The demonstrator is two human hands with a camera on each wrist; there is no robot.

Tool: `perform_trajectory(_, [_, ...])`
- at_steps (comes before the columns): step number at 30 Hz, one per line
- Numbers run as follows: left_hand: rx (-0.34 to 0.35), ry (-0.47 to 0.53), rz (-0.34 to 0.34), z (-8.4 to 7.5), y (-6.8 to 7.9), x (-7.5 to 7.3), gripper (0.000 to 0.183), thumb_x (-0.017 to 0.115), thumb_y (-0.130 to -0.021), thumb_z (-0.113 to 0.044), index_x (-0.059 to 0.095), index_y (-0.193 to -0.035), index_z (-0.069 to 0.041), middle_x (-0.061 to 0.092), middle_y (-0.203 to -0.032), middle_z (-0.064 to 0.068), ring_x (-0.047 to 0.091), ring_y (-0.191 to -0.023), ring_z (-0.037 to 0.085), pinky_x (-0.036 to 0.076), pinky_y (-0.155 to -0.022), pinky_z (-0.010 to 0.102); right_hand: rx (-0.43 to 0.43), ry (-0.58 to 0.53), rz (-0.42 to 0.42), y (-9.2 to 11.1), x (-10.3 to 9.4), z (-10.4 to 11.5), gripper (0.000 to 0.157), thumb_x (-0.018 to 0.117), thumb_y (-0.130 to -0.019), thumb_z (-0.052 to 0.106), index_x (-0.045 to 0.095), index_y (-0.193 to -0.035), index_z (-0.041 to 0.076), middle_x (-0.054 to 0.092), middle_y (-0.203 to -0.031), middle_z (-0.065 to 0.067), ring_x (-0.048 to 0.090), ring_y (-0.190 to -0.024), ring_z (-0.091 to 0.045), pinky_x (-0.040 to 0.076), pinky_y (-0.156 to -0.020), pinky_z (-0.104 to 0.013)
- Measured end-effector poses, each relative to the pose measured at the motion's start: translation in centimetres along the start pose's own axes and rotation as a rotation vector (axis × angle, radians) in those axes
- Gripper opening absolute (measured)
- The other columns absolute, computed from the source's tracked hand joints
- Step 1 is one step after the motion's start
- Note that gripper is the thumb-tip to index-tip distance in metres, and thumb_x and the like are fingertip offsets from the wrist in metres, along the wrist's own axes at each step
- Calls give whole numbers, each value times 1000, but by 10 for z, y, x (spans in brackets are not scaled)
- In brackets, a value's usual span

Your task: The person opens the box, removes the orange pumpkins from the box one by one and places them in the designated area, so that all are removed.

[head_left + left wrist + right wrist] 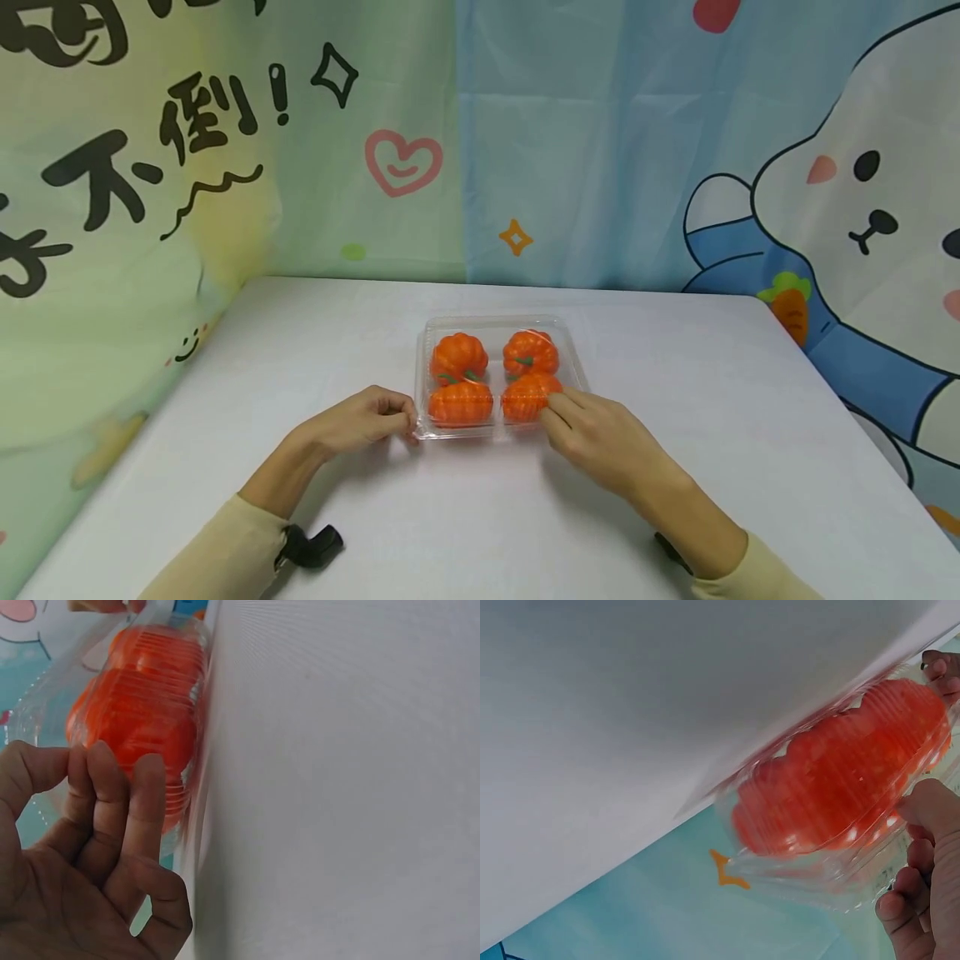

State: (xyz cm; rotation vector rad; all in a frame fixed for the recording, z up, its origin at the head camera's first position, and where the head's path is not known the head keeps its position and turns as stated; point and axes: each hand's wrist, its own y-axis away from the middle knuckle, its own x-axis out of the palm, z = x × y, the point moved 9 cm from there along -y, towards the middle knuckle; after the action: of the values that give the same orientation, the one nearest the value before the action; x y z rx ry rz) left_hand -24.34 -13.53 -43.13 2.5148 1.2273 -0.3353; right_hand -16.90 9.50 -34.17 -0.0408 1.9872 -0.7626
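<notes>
A clear plastic clamshell box (pixel 497 323) lies on the table with several small orange pumpkins inside, two at the back and two in front. My left hand (pixel 372 419) pinches the box at its front left corner, thumb against fingertips. At the front right, my right hand (pixel 600 437) holds the edge of the box between thumb and fingers, beside the front right pumpkin (pixel 527 397). Through the ribbed plastic wall, the pumpkins (pixel 142 724) show blurred in the left wrist view. In the right wrist view, the thumb (pixel 934 802) lies against the box's rim.
White cloth covers the table (pixel 337 333). Behind it hangs a printed curtain (pixel 585 167) with a cartoon animal on the right. A black strap mount (pixel 311 547) sits on the left wrist, near the beige sleeve (pixel 225 550).
</notes>
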Motion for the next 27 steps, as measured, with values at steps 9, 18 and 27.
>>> perform_trajectory(9, [-7, -1, 3, -2, 0, 0, 15, 54, -95, -7, 65, -91, 3, 71, -87, 11, 64, -86, 21, 36, -65, 23, -25, 50, -4, 7, -2, -3, 52, 20, -109, 8, 65, -84, 3, 58, -80, -4, 48, -68, -18, 46, -56, -25])
perform_trajectory(18, [-35, -1, -44, 3, 0, 0, 22, 53, -104, -18, 66, -93, -4, 73, -89, 6, 65, -88, 21, 40, -70, 28, -19, 161, 9, 10, -2, 0, 52, 19, -110, -2, 63, -82, 3, 57, -79, -3, 48, -65, -18, 43, -54, -26])
perform_trajectory(27, [95, -87, -76, -14, -1, 4, 16, 59, -101, -12, 62, -88, -2, 67, -88, 13, 65, -89, 26, 42, -71, 24, -46, 144, 42, 9, 2, 2, 53, 13, -109, -2, 61, -86, -1, 59, -82, -9, 53, -63, -18, 50, -57, -25])
